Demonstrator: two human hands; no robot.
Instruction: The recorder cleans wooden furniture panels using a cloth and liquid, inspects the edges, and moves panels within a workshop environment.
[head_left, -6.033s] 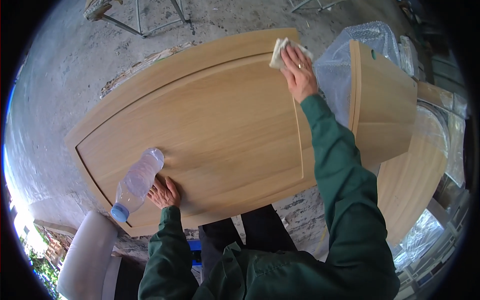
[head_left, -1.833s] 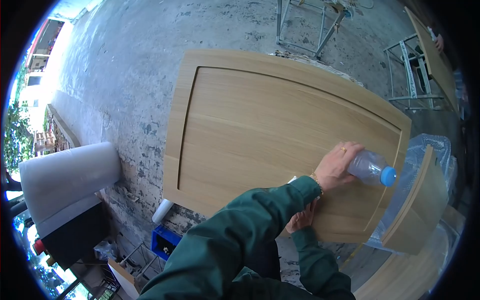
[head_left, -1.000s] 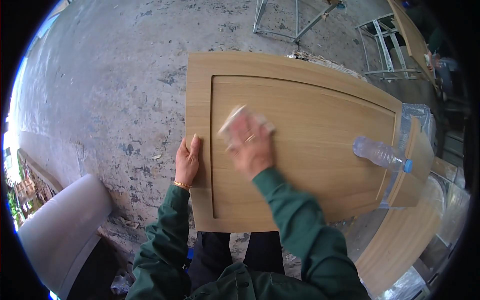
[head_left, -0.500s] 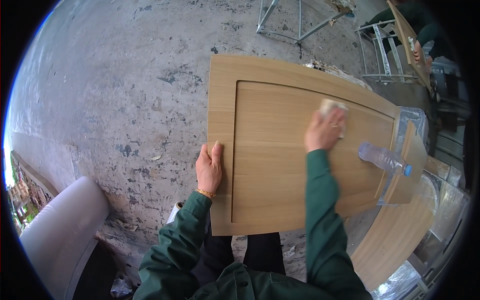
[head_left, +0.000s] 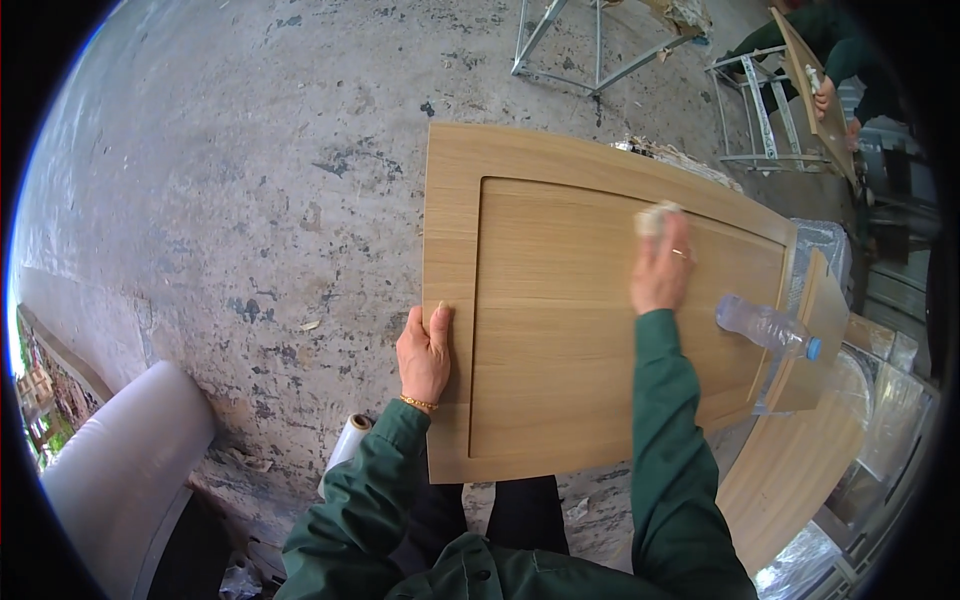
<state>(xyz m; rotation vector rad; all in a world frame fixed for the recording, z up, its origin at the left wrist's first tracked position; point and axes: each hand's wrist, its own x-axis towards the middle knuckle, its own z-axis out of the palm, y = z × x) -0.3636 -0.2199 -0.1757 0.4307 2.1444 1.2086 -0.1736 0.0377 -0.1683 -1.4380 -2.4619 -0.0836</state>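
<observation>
A light wood cabinet door point(head_left: 560, 330) with a recessed centre panel lies in front of me. Its left edge is gripped by my left hand point(head_left: 424, 358), thumb on top and fingers curled beneath. My right hand point(head_left: 662, 270) presses a pale cloth point(head_left: 656, 220) onto the upper part of the recessed panel; motion blurs both a little. A clear plastic bottle point(head_left: 755, 322) with a blue cap lies on its side near the door's right end, to the right of my right hand.
Smaller wood panels point(head_left: 806, 350) and wrapped pieces stand at the right. A co-worker's hand point(head_left: 824, 98) holds another panel at the far right, near a metal frame point(head_left: 765, 110). A large foam roll point(head_left: 140, 460) and a film roll point(head_left: 350, 440) are at lower left.
My right hand with the cloth has turned and shifted slightly, the cloth now nearer the fingertips' upper left. The door appears slightly lower in view; my left hand keeps its hold.
</observation>
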